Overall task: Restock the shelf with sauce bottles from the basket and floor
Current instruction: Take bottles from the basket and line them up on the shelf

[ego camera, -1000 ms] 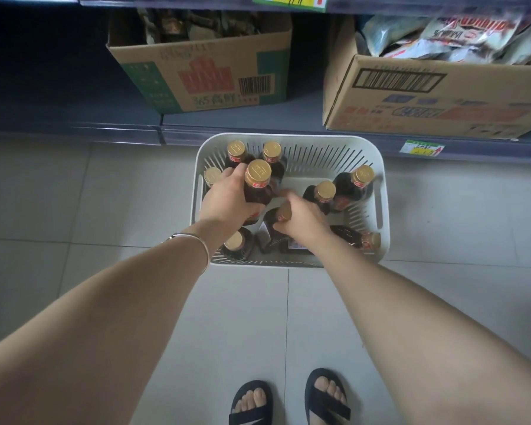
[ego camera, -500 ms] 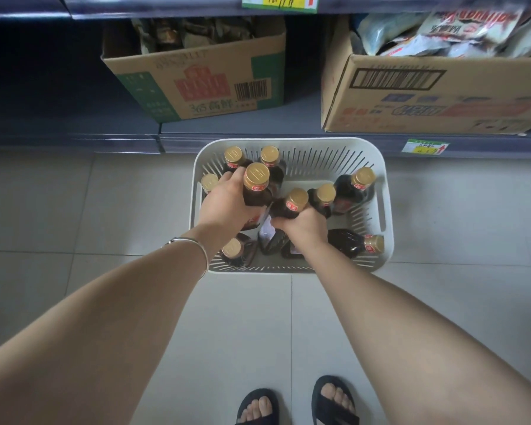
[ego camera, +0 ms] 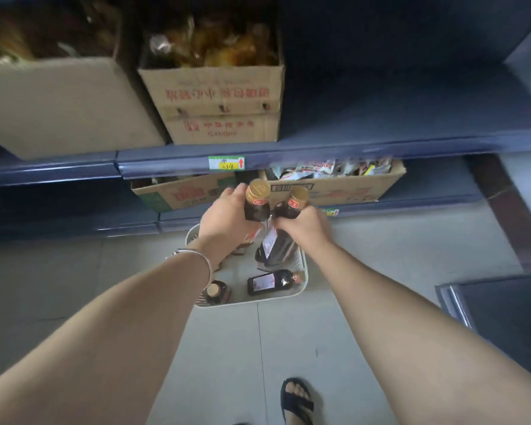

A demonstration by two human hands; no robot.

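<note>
The brown cardboard carton (ego camera: 221, 118) on the upper blue metal shelf (ego camera: 380, 142) bears red Chinese characters, one row upside down and too blurred to read, and a red Latin word beginning "CAU". The green, yellow and white price tag (ego camera: 226, 163) on that shelf's front edge shows a red upward arrow and illegible handwritten figures; the open cardboard carton at lower right (ego camera: 350, 191) carries a black barcode. The dark glass, gold-capped sauce bottle on the left (ego camera: 257, 207) and its twin on the right (ego camera: 292, 207) each wear a red neck label, and the dark bottle lying in the white plastic basket (ego camera: 270, 282) has a white one, all unreadable.
</note>
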